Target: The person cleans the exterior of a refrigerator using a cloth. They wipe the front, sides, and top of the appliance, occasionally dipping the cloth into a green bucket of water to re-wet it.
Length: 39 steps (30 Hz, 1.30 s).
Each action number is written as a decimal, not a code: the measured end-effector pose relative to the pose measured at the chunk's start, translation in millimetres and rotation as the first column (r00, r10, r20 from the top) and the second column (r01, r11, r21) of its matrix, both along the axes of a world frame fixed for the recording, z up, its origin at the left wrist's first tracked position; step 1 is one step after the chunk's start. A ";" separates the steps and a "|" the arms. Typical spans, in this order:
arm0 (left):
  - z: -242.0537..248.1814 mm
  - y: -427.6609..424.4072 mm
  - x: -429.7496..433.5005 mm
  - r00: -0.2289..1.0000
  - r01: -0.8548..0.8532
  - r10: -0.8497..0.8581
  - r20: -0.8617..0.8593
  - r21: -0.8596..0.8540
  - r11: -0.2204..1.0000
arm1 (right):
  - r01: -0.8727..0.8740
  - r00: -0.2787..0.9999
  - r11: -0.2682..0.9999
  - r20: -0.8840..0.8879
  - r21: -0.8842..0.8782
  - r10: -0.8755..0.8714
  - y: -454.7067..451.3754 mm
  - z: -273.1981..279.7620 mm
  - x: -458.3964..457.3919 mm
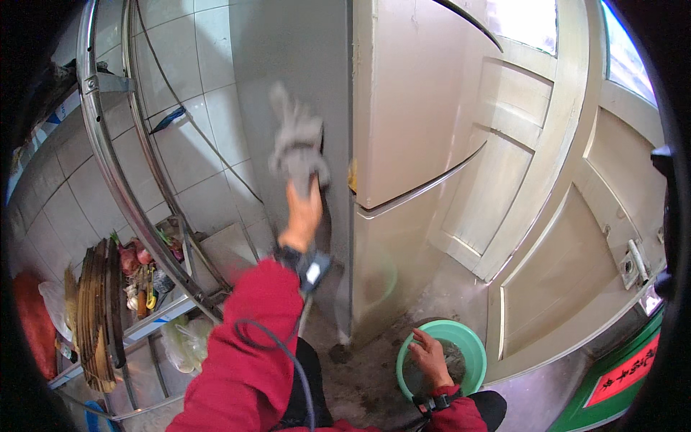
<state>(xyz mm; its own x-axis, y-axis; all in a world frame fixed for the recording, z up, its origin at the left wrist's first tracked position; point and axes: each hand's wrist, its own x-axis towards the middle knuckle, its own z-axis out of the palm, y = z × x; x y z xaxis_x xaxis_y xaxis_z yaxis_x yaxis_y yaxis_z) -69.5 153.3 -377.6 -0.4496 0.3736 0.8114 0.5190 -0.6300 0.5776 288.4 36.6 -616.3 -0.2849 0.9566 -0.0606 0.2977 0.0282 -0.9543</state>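
Observation:
My left hand holds a crumpled grey cloth against or just in front of the grey side panel of a refrigerator; blur hides whether they touch. To the right are the refrigerator's beige doors. Low on the right, my right hand is over a green plastic basin that stands on the floor with dark water in it. Its fingers are loosely spread, and nothing shows in them.
A metal rack at the left bears onions, a slatted bundle and plastic bags. A cable runs down the tiled wall. Panelled doors with a metal bolt stand at the right.

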 end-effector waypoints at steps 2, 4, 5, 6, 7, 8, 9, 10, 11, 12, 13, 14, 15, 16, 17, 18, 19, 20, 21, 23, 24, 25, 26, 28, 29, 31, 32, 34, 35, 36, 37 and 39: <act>-92.4 -13.8 9.3 0.997 0.024 -0.012 0.078 -0.145 0.989 | -0.009 0.997 0.994 -0.077 -0.106 0.000 0.1 -21.1 7.7; -165.6 -37.1 14.5 0.999 -0.031 0.027 -0.017 -0.329 0.944 | 0.076 0.987 0.952 -0.115 -0.296 -0.114 0.6 -60.7 16.4; -184.2 -39.6 16.1 0.999 -0.047 0.036 -0.037 -0.379 0.924 | 0.053 0.966 0.928 -0.216 -0.370 -0.141 0.6 -86.4 22.9; -194.4 -43.0 17.9 1.000 -0.004 0.005 0.002 -0.376 0.927 | 0.160 0.922 0.866 -0.242 -0.474 -0.303 -2.3 -115.3 30.8; -192.4 -44.9 16.9 0.999 0.041 -0.028 0.042 -0.373 0.927 | 0.410 0.899 0.832 0.012 -0.374 -0.438 -7.8 -145.0 40.7; -180.0 -43.3 15.4 0.992 0.101 -0.059 0.112 -0.408 0.907 | 0.584 0.811 0.777 0.207 -0.233 -0.548 -12.4 -173.8 51.0; -162.9 -41.6 16.7 0.991 0.049 0.002 0.133 -0.374 0.926 | 0.744 0.649 0.650 0.400 -0.155 -0.647 -15.8 -200.4 60.5; -141.1 -36.3 17.2 0.991 -0.123 0.134 0.014 -0.303 0.945 | 0.876 0.415 0.482 0.529 -0.013 -0.741 -30.1 -222.9 76.3; -117.1 -37.7 4.4 0.997 -0.029 0.002 -0.075 -0.368 0.929 | 0.970 0.141 0.232 0.619 0.068 -0.773 -46.0 -242.9 89.9; -95.2 -30.9 4.4 0.999 0.036 -0.022 0.046 -0.325 0.945 | 0.986 0.055 0.145 0.663 0.082 -0.746 -58.1 -257.7 107.5; -76.0 -24.5 0.0 0.996 0.035 -0.007 0.089 -0.321 0.946 | 0.984 0.071 0.165 0.701 0.067 -0.710 -69.0 -272.0 119.8; -61.7 -17.2 -4.6 0.989 -0.040 0.089 0.117 -0.371 0.928 | 0.979 0.098 0.199 0.738 0.049 -0.667 -76.1 -286.1 127.7; -52.1 -8.7 -9.7 0.993 -0.067 0.094 0.067 -0.331 0.941 | 0.969 0.138 0.248 0.775 0.025 -0.617 -82.0 -298.1 136.4; -56.9 -6.9 -7.7 0.999 0.014 -0.023 -0.033 -0.256 0.967 | 0.952 0.185 0.307 0.809 -0.007 -0.558 -87.1 -310.1 142.2; -60.0 -2.9 -12.6 0.981 0.072 -0.091 -0.171 -0.116 0.991 | 0.928 0.234 0.369 0.841 -0.044 -0.488 -90.5 -320.5 147.2; -77.3 -0.8 -7.8 0.996 0.035 -0.049 -0.081 -0.166 0.985 | 0.894 0.286 0.441 0.866 -0.086 -0.411 -92.4 -330.0 150.1; -101.0 -2.0 -0.5 0.998 0.033 -0.037 -0.041 -0.095 0.995 | 0.856 0.380 0.480 0.863 -0.192 -0.332 -93.6 -338.2 152.0; -127.8 -5.7 7.9 0.998 -0.064 0.064 -0.001 -0.151 0.987 | 0.795 0.335 0.588 0.915 -0.148 -0.223 -95.3 -344.3 153.8; -149.1 -11.3 7.0 0.999 -0.046 0.047 -0.005 -0.320 0.946 | 0.727 0.325 0.665 0.939 -0.170 -0.116 -95.3 -348.9 154.3; -191.5 -18.4 4.2 0.935 -0.258 0.156 -0.318 -0.308 0.916 | 0.636 0.286 0.746 0.958 -0.199 0.011 -97.1 -350.7 151.8; -209.8 -21.9 4.8 0.959 -0.207 0.116 -0.258 -0.357 0.911 | 0.670 0.318 0.718 0.947 -0.190 -0.047 -99.2 -347.9 148.0; -224.8 -23.9 4.4 0.985 -0.130 0.075 -0.154 -0.389 0.912 | 0.648 0.300 0.734 0.954 -0.205 0.001 -99.0 -342.6 144.2; -234.0 -24.1 -0.2 0.961 -0.190 0.095 -0.259 -0.371 0.909 | 0.625 0.281 0.749 0.958 -0.221 0.048 -98.7 -335.4 139.0; -245.5 -24.1 -5.4 0.984 0.118 -0.032 0.175 -0.505 0.855 | 0.459 0.109 0.823 0.940 -0.335 0.322 -95.9 -315.8 128.6; -247.6 -22.8 -6.9 0.916 0.304 -0.132 0.378 -0.442 0.844 | 0.377 0.004 0.834 0.901 -0.403 0.434 -92.2 -304.7 124.2; -247.5 -21.8 -8.9 0.977 0.133 -0.023 0.211 -0.523 0.842 | 0.704 0.379 0.683 0.916 -0.193 -0.132 -90.3 -281.8 118.5; -246.5 -21.9 -8.7 0.993 0.056 0.007 0.115 -0.530 0.846 | 0.838 0.429 0.521 0.784 -0.161 -0.448 -90.3 -271.2 117.8; -244.4 -22.9 -6.2 0.999 -0.033 0.041 0.003 -0.526 0.850 | 0.931 0.360 0.301 0.653 -0.206 -0.666 -82.8 -256.6 115.9; -243.4 -23.5 -4.5 0.999 -0.045 0.044 -0.013 -0.524 0.851 | 0.950 0.279 0.168 0.478 -0.263 -0.833 -79.0 -252.3 114.2; -242.5 -23.8 -2.4 0.999 -0.033 0.043 0.010 -0.475 0.880 | 0.923 0.176 0.023 0.367 -0.384 -0.914 -70.5 -250.2 112.8; -241.6 -23.8 -0.2 0.994 0.042 0.014 0.109 -0.497 0.866 | 0.864 0.039 -0.087 0.240 -0.496 -0.970 -63.3 -249.5 109.9; -240.4 -23.2 4.4 0.906 0.290 -0.130 0.403 -0.366 0.885 | 0.821 -0.069 -0.112 0.098 -0.560 -0.993 -46.4 -252.3 100.2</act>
<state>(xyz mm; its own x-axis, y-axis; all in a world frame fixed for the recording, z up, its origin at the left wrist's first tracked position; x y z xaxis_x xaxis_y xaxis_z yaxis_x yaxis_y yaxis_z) -65.1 130.2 -618.0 -0.5497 0.7523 0.3631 0.1094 -0.3661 0.9241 388.6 -9.8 -868.7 0.7705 0.1729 -0.6135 -0.5386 -0.3382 -0.7717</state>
